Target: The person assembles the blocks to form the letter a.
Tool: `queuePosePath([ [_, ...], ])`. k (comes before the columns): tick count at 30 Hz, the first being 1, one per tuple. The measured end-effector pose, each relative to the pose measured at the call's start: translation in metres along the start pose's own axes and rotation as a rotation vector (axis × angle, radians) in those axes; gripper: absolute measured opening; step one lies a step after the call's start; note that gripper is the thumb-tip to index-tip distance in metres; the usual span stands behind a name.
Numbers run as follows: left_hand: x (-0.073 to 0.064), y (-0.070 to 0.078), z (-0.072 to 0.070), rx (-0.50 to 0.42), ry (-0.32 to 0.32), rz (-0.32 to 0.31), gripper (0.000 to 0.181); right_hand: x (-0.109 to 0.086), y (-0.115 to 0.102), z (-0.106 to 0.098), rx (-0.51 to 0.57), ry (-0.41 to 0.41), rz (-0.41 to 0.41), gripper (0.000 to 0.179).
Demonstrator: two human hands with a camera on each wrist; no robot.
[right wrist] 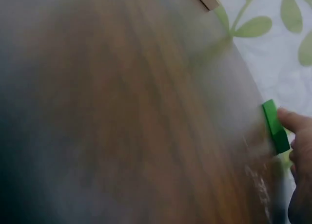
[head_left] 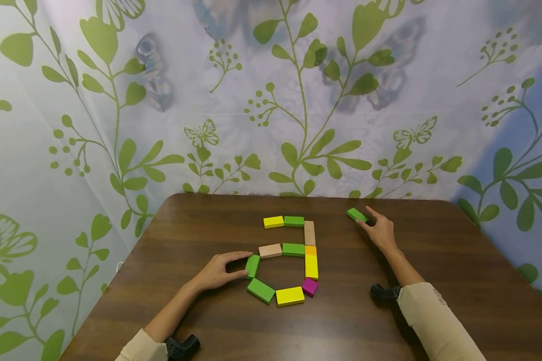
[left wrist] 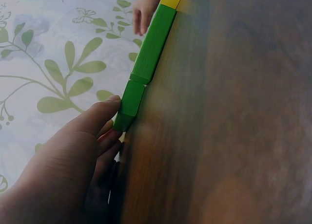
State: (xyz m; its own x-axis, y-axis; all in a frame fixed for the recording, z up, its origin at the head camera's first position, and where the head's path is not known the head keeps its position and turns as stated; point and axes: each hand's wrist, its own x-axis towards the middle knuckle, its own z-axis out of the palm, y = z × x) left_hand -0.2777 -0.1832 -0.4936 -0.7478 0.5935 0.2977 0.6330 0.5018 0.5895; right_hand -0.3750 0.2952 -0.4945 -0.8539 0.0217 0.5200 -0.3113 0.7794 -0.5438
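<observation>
In the head view, wooden blocks lie on the brown table in a shape like a lowercase "a". My left hand pinches a green block on the left side of the loop, its thumb and fingers at the block's ends. The left wrist view shows this green block end to end with another green block. Off to the right, near the table's far edge, my right hand holds a separate green block between thumb and fingers. That same green block shows in the right wrist view.
The shape also has yellow blocks, plain wood blocks, an orange piece and a purple block. Behind the table hangs a cloth printed with leaves and butterflies. Black devices sit at both wrists.
</observation>
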Motion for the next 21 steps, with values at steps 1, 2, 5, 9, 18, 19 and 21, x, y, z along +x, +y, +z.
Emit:
queuePosePath([
  [1,0.000,-0.001,0.000,0.000,-0.002,0.002,0.051,-0.001,0.002,0.001,-0.008,-0.016,0.015,0.057],
  [2,0.000,-0.001,0.000,-0.001,-0.004,0.003,0.051,-0.002,0.004,0.002,-0.007,-0.031,0.032,0.057],
  [5,0.000,-0.002,0.000,-0.008,-0.005,0.002,0.052,-0.003,0.007,0.004,-0.015,-0.056,0.064,0.053],
  [9,0.001,-0.003,0.000,-0.007,-0.001,-0.001,0.052,-0.004,0.008,0.005,-0.015,-0.058,0.095,0.048],
  [18,0.000,-0.003,0.000,-0.008,-0.009,-0.007,0.052,-0.021,0.005,-0.005,0.027,0.026,0.057,0.043],
  [19,0.000,-0.003,0.000,-0.007,-0.009,-0.007,0.052,-0.024,0.002,-0.007,0.047,0.036,0.043,0.043],
  [21,0.000,-0.003,0.000,-0.005,-0.007,-0.009,0.052,-0.031,-0.003,-0.014,0.079,0.047,0.019,0.044],
])
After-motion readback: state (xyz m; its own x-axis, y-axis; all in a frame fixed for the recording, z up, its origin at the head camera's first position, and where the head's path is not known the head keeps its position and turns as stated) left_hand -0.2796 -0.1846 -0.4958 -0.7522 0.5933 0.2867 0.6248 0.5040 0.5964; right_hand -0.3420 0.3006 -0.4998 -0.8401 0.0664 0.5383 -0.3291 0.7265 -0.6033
